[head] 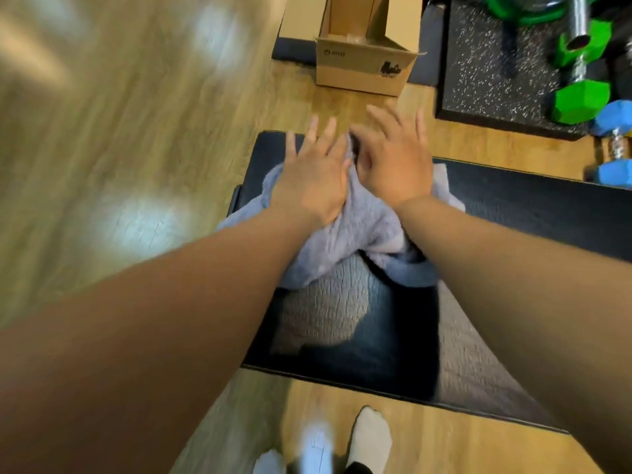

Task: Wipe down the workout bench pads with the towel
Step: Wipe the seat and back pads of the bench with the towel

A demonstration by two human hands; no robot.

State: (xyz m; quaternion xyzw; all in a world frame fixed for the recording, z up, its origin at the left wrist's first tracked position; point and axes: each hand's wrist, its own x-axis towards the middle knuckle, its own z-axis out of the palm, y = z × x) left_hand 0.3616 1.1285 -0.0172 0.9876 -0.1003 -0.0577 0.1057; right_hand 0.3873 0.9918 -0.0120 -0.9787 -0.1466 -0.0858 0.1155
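Observation:
A black padded workout bench (345,323) runs across the middle of the view, its left end near me. A crumpled grey-lilac towel (355,234) lies on the pad's far left part. My left hand (313,176) presses flat on the towel's left side, fingers spread and pointing past the pad's far edge. My right hand (393,162) rests flat on the towel's right side, fingers spread too. Both palms lie on top of the cloth; neither hand grips it. The picture is blurred by motion.
An open cardboard box (362,59) stands on the wooden floor just beyond the bench. To the right lies a black speckled mat (485,70) with green dumbbells (581,94) and a blue dumbbell (615,145). My socked feet (369,439) stand at the near edge.

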